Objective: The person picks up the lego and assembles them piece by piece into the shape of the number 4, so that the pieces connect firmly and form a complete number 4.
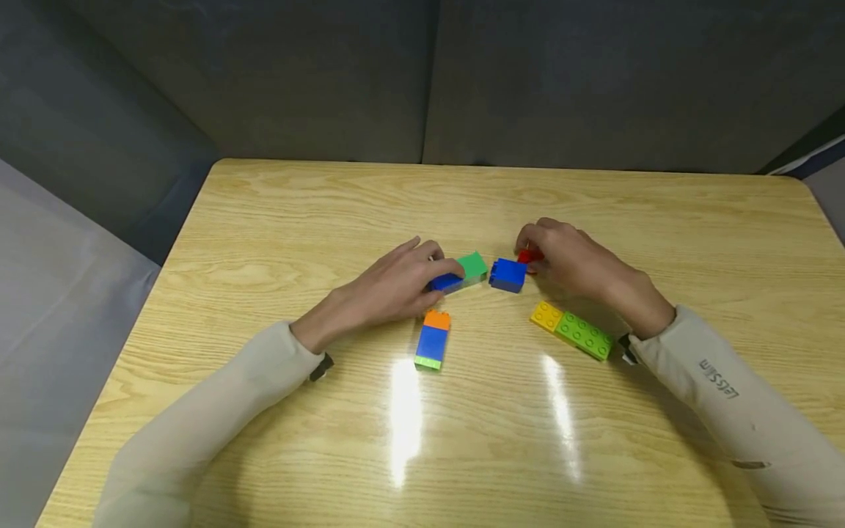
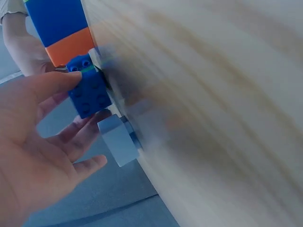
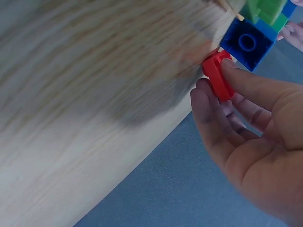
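Hands are well apart, both engaged: the left hand [image 1: 399, 284] grips a blue brick [image 2: 92, 90]; the right hand [image 1: 571, 257] pinches a red brick [image 3: 220, 78] between thumb and fingers.

Surface [image 1: 317, 455]: the far edge runs beyond both hands, with rounded corners and a dark panel [image 1: 297, 81] behind it. Bare wood lies between the hands and that edge, wider bare wood on the near side. Both side edges stand well apart from the bricks.

Count, head view: three blue, one each of red, green, orange, light green, yellow and lime. The gripped blue brick is in line with the green brick [image 1: 472, 265]. A second blue brick [image 1: 508, 275] lies just beside the red one; whether joined cannot be told. Orange brick [image 1: 436, 320], third blue brick [image 1: 432, 343] and light green brick [image 1: 428, 363] form one row near the left thumb. Yellow brick [image 1: 547, 315] and lime brick [image 1: 584, 336] lie end to end, studs up, near the right wrist.

Left wrist view shows one pale block [image 2: 117, 142] near the left fingertips.
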{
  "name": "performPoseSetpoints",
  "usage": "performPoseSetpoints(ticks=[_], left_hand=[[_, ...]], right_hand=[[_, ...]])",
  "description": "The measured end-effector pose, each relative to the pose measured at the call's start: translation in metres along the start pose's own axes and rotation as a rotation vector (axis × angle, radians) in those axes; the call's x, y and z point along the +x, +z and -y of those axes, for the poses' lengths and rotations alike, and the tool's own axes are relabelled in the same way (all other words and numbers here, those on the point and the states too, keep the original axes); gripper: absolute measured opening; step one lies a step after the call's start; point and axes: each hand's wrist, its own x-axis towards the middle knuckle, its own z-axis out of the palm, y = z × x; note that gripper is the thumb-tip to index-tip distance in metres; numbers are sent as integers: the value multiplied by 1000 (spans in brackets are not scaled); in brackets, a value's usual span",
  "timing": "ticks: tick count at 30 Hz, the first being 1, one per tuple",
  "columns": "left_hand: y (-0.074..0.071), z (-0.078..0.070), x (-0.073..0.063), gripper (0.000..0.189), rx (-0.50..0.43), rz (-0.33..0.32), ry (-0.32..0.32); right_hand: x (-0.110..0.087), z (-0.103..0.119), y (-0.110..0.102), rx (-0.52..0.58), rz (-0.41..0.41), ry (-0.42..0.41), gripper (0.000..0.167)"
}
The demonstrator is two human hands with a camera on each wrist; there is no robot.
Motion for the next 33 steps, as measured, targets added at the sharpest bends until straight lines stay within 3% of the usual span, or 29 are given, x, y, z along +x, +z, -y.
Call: performPoseSetpoints(ticks=[4, 8, 15, 18, 23, 27, 33], left_hand=[[-3, -1, -3, 30, -87, -48, -30], [-4, -2, -4, 32, -254, -124, -56], [-8, -5, -3, 56, -586, -262, -70], [-10, -9, -3, 58, -721, -297, -77], [-11, -15, -1, 52, -852, -343, -82], [-13, -22, 1, 52, -942, -331, -101], [-13, -31, 3, 57, -932, -299, -72]], right_hand=[[-2, 0, -1, 0, -8, -13, 23], [-5, 1, -3, -2, -47, -25, 22], [-6, 10, -7, 57, -225, 11, 26], [-6, 16, -9, 91, -298, 24, 31], [-7, 25, -9, 144, -431, -30, 36], [-11, 37, -9, 245, -548, -93, 34], [-15, 54, -9, 360, -599, -222, 29]])
